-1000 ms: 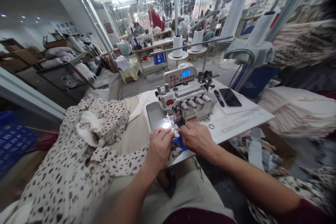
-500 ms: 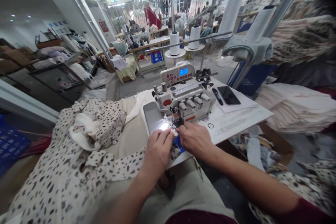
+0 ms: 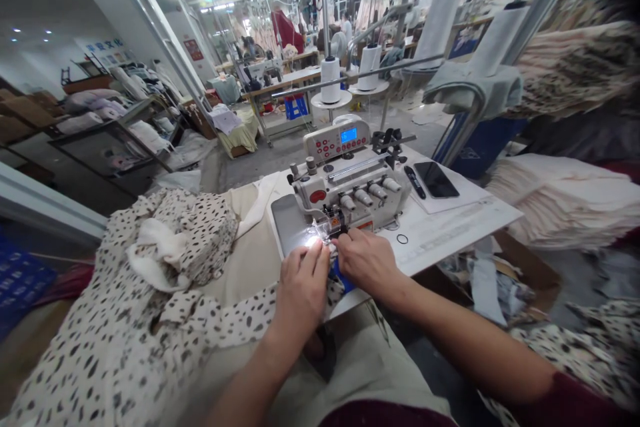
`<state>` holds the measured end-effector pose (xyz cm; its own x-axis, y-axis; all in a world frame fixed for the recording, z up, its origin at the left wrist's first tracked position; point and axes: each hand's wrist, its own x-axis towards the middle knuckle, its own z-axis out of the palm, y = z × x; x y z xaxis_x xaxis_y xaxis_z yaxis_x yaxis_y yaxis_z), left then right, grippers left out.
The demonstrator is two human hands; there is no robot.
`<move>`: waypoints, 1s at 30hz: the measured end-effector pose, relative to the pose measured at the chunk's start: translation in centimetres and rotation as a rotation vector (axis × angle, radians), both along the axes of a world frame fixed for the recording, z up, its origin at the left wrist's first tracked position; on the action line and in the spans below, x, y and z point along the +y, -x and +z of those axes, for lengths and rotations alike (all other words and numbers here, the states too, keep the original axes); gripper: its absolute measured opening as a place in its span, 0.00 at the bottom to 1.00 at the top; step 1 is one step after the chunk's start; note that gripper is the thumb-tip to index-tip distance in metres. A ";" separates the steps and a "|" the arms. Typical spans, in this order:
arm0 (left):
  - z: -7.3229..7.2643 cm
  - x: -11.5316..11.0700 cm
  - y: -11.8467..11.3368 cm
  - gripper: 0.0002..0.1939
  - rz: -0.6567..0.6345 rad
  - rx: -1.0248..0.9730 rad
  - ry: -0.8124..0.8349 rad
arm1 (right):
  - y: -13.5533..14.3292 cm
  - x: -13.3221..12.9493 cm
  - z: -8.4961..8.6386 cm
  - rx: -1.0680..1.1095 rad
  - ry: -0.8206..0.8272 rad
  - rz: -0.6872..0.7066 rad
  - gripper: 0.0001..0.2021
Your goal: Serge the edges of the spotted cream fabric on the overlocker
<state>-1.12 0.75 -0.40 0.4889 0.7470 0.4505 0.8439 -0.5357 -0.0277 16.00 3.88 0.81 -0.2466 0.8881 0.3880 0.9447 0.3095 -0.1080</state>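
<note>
An overlock sewing machine [image 3: 345, 190] stands on a white table, its lamp lighting the needle area. Just in front of the presser foot, my left hand [image 3: 303, 283] presses spotted fabric [image 3: 245, 315] with its fingers close together. My right hand [image 3: 367, 260] is closed, pinching the fabric's edge close to the left fingertips. The cloth between the fingertips is mostly hidden. From under my left hand the spotted fabric runs left into a large heap of the same cloth, with a white strip [image 3: 150, 253] lying on it.
On the table's right lie a black phone [image 3: 436, 180], a marker pen [image 3: 415, 182] and a small black ring [image 3: 403, 239]. Thread cones [image 3: 331, 80] stand behind the machine. Stacked pale fabric [image 3: 565, 197] and a cardboard box [image 3: 530, 270] of scraps are at right.
Both hands have shifted very slightly toward the presser foot, with the fabric still between them. The camera view has moved a little.
</note>
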 end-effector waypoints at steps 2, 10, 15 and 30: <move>-0.1 0.1 0.1 0.24 -0.003 0.006 0.001 | 0.0 0.1 -0.1 0.014 -0.016 0.007 0.17; 0.4 0.7 0.7 0.18 -0.066 -0.152 0.009 | -2.1 -1.2 -2.4 0.300 -0.080 -0.012 0.18; 2.3 1.0 -0.1 0.09 -0.056 -0.207 0.008 | -2.4 -1.8 -3.4 0.394 -0.009 0.071 0.20; 2.8 1.7 0.1 0.06 -0.142 -0.208 0.118 | -2.5 0.7 -8.2 1.113 0.099 0.091 0.23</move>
